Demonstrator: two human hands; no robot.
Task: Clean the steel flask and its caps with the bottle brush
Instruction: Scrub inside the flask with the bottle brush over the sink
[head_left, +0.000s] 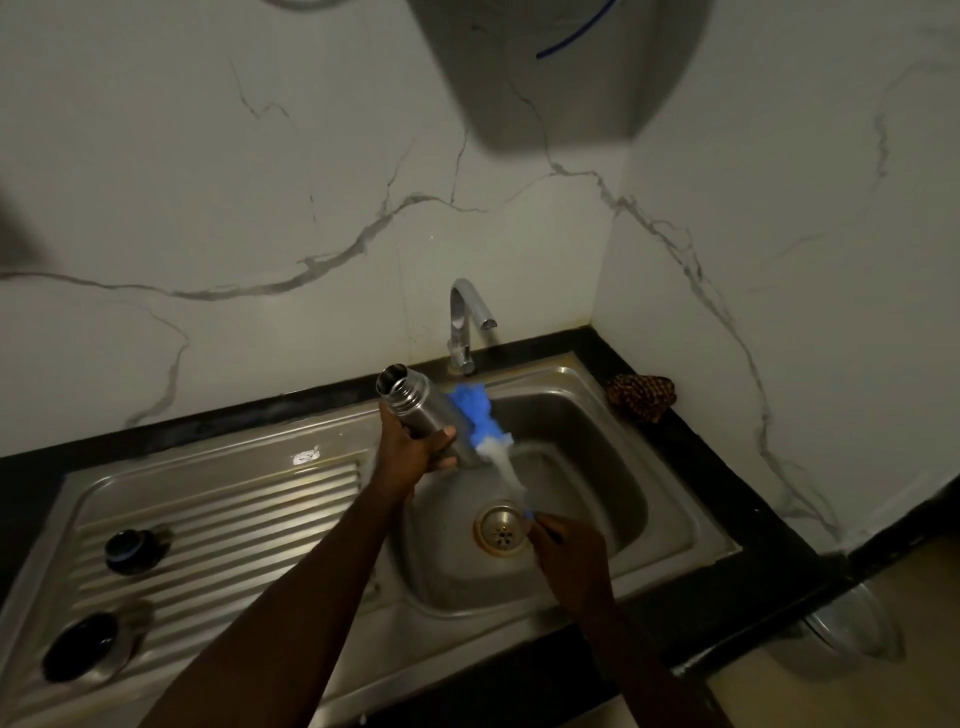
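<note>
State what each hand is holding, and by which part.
The left hand grips the steel flask around its lower body. The right hand holds the bottle brush by the end of its handle.

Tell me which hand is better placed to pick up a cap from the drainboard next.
Left, probably. Both caps lie on the drainboard, on the left hand's side, though it must first put down the flask. The right hand is further away, over the basin, holding the brush.
</note>
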